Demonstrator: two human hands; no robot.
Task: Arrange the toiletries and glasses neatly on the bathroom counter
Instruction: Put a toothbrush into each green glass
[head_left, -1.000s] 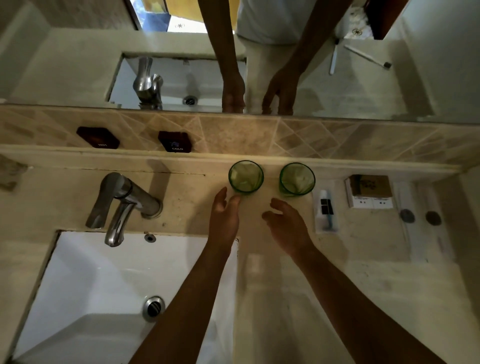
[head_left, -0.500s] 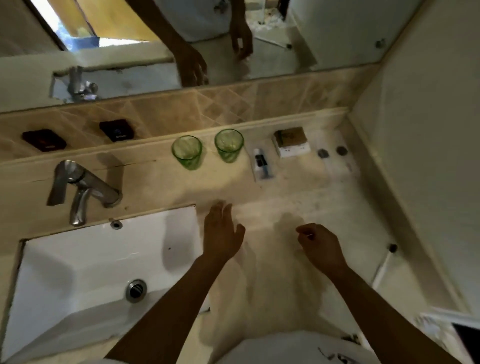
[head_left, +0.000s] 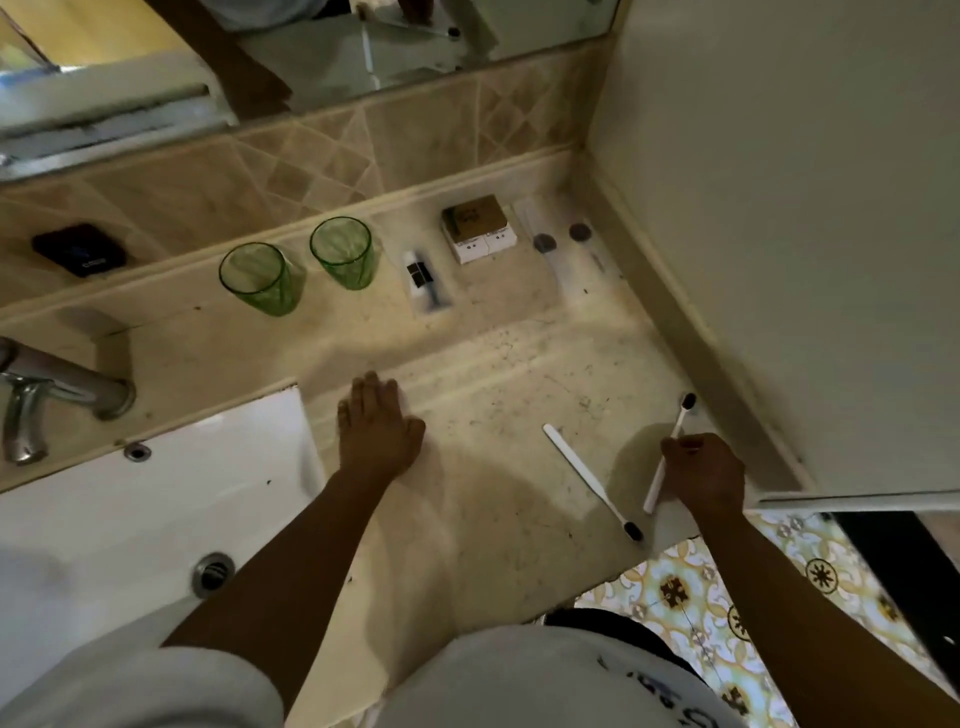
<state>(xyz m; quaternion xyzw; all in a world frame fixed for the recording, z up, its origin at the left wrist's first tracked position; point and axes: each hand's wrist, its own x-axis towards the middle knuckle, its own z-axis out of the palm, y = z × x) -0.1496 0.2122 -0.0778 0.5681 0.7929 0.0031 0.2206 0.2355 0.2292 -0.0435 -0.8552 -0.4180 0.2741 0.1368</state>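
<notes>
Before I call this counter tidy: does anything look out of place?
Yes. Two toothbrushes lie apart from the back row: one askew near the front edge, the other pinched by the right hand.

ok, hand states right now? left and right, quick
Left hand: open, fingers straight, palm flat on the counter, holding nothing.
Right hand: closed, gripping the handle of a white toothbrush.
</notes>
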